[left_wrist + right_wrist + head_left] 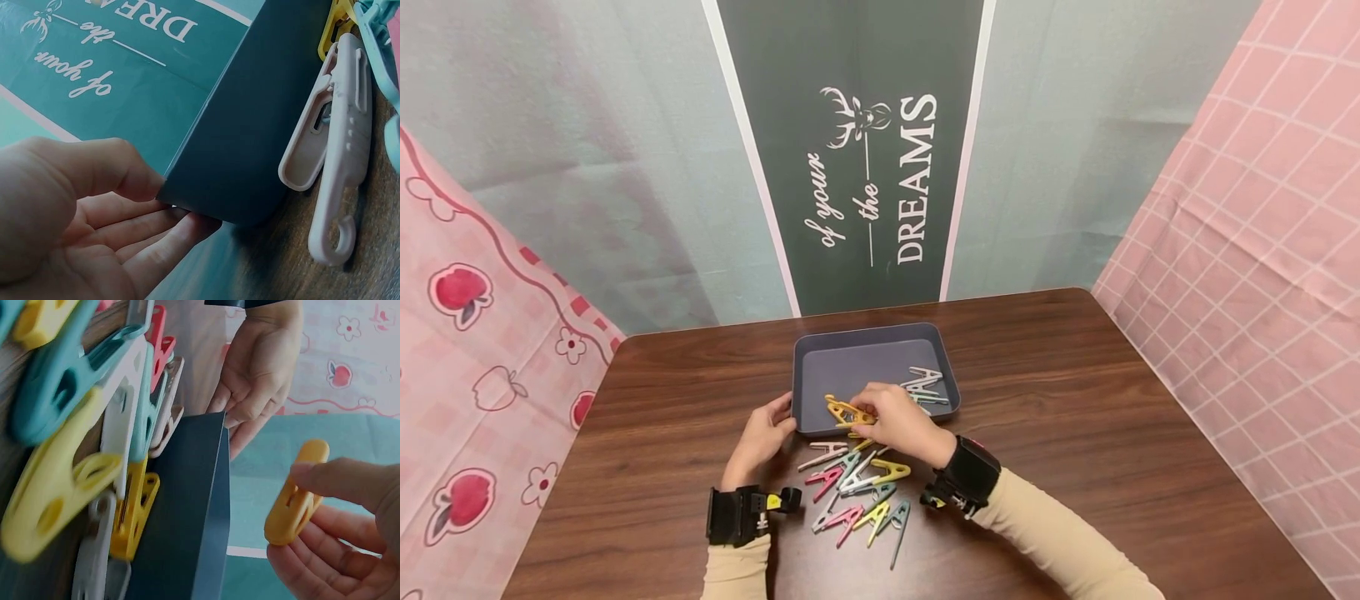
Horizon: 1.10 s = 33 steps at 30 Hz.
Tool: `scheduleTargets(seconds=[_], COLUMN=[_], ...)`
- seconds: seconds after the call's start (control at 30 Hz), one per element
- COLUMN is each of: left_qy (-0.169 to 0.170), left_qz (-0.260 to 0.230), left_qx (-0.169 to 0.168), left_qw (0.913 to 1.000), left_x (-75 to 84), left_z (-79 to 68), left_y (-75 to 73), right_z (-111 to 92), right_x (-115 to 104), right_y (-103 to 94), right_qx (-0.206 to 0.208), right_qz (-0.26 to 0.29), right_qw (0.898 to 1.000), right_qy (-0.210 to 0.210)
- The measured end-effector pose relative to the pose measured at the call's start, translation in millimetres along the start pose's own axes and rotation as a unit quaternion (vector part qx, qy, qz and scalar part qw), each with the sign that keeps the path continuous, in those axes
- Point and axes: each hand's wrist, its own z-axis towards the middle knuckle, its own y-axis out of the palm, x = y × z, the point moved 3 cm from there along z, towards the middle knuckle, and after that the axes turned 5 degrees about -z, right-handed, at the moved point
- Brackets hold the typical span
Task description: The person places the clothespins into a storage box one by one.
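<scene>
My right hand (897,421) pinches an orange-yellow clothespin (844,412) between thumb and fingers, above the near part of a grey-blue tray (850,362). In the right wrist view that clothespin (297,494) hangs clear of the tray wall (187,500). My left hand (106,219) holds the tray's near left corner, thumb at the edge and fingers against its outside. Several pale and green clothespins (927,379) lie inside the tray at its right end. On the table in front, a loose group of clothespins (852,483) in pink, yellow, white and teal lies between my wrists.
The tray stands on a dark wood-grain table (1037,367). A pale pink hooked clothespin (344,150) lies just outside the tray's near wall, close to my left hand. Patterned curtains (1247,192) enclose the table at the back and sides.
</scene>
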Motion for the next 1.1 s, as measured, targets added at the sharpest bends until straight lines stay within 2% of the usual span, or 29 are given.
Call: scheduleTargets(seconds=[0.2, 0.43, 0.63, 0.9, 1.1], left_qy=[0.000, 0.000, 0.022, 0.021, 0.022], left_qz=[0.006, 0.009, 0.012, -0.001, 0.000], left_qx=[-0.001, -0.001, -0.007, -0.008, -0.008], left_qw=[1.0000, 1.0000, 0.9997, 0.9998, 0.9997], left_x=[0.0, 1.2, 2.6, 3.0, 1.9], left_z=[-1.2, -2.3, -1.9, -2.2, -2.0], left_y=[-0.8, -1.1, -0.5, -0.8, -0.8], right_z=[16, 33, 43, 48, 48], right_x=[-3, -7, -8, -10, -11], right_y=[18.7, 41.7, 54.7, 65.1, 69.5], right_qx=[0.025, 0.039, 0.044, 0.018, 0.006], right_qz=[0.040, 0.050, 0.052, 0.021, 0.000], right_qw=[0.997, 0.991, 0.983, 0.977, 0.977], right_qy=[0.062, 0.115, 0.168, 0.209, 0.212])
